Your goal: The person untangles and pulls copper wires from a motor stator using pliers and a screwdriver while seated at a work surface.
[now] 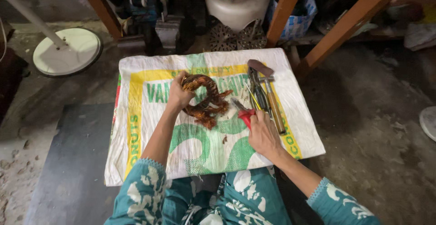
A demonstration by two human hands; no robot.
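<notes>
My left hand (178, 94) grips a ring-shaped bundle of reddish-brown copper wire (206, 100) that rests on a white woven sack (150, 129) spread on the floor. My right hand (263, 134) holds red-handled cutters (243, 111) whose jaws point toward the wire bundle. Beside the right hand lie a wooden-handled hammer (270, 93), dark pliers (255, 86) and a thin yellow-handled screwdriver (252, 97), all on the sack's right part.
A dark mat (72, 161) lies left of the sack. A white round stand base (68, 50) sits at the far left. Wooden legs (345, 25), a white container (238, 2) and metal parts crowd the back. Bare concrete floor (377, 129) lies to the right.
</notes>
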